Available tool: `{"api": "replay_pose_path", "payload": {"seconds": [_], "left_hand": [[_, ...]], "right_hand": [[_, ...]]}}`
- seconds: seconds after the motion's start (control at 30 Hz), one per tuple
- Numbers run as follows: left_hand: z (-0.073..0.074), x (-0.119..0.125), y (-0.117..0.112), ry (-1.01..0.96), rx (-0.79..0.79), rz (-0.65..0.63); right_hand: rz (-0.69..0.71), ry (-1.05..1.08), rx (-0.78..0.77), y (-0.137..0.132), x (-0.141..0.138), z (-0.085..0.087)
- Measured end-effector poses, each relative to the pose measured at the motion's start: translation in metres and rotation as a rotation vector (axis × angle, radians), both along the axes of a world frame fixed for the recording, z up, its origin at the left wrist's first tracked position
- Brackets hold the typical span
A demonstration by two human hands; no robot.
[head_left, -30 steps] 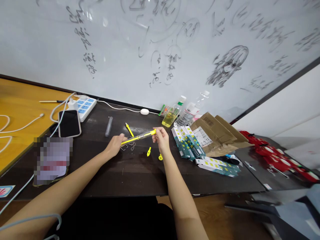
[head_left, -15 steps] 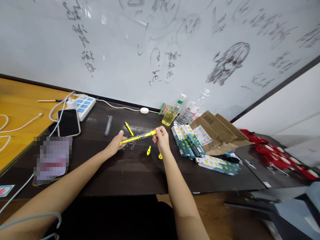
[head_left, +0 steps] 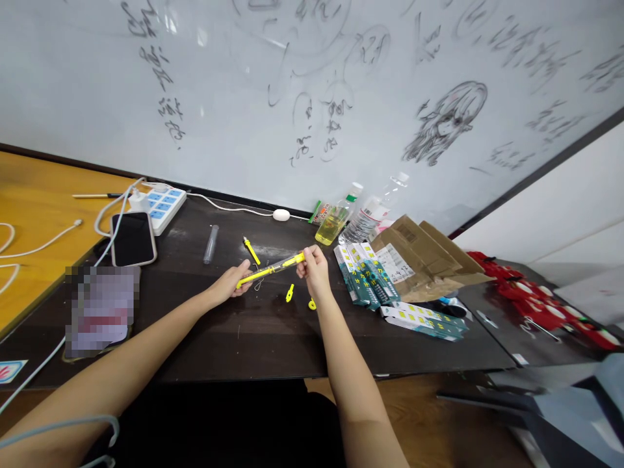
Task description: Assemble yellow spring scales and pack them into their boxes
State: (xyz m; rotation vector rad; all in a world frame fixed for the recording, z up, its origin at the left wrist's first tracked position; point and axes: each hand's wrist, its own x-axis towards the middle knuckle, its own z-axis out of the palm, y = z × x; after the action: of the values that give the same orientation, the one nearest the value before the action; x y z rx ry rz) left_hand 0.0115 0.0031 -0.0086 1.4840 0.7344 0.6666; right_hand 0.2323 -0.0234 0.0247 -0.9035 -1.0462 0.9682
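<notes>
Above the dark table I hold a slim yellow rod with a clear tube section (head_left: 277, 266), slanting up to the right. My left hand (head_left: 231, 285) is closed around its lower yellow end. My right hand (head_left: 314, 266) pinches the upper yellow end between thumb and fingers. Behind the rod lies a yellow stick-like piece (head_left: 252, 251), and farther left a loose clear tube (head_left: 211, 244). Nearer me are a small yellow clip-like piece (head_left: 290, 293) and a yellow ring (head_left: 312, 303), close to my right wrist. Bent thin wire (head_left: 259, 284) lies below the rod, partly hidden by my left hand.
A phone (head_left: 133, 238) and a power strip (head_left: 166, 207) with white cables lie at left. Bottles (head_left: 336, 221) stand by the whiteboard (head_left: 219, 97). Narrow printed boxes (head_left: 365, 276) and an open cardboard box (head_left: 422, 253) are on the right.
My left hand has shifted slightly right along the rod, covering more of the wires, and its fingers now show more. My right hand stays almost in place.
</notes>
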Motion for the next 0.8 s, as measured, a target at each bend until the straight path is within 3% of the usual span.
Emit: {"api": "replay_pose_path", "payload": {"seconds": [0.23,0.8], "left_hand": [[0.0,0.002,0.01,-0.019,-0.116,-0.064],[0.015,0.001,-0.002,-0.066,-0.199,0.042]], "right_hand": [[-0.039,-0.043,0.029,-0.002,0.001,0.004],[0.027,0.047,0.024,-0.006,0.002,0.01]]}}
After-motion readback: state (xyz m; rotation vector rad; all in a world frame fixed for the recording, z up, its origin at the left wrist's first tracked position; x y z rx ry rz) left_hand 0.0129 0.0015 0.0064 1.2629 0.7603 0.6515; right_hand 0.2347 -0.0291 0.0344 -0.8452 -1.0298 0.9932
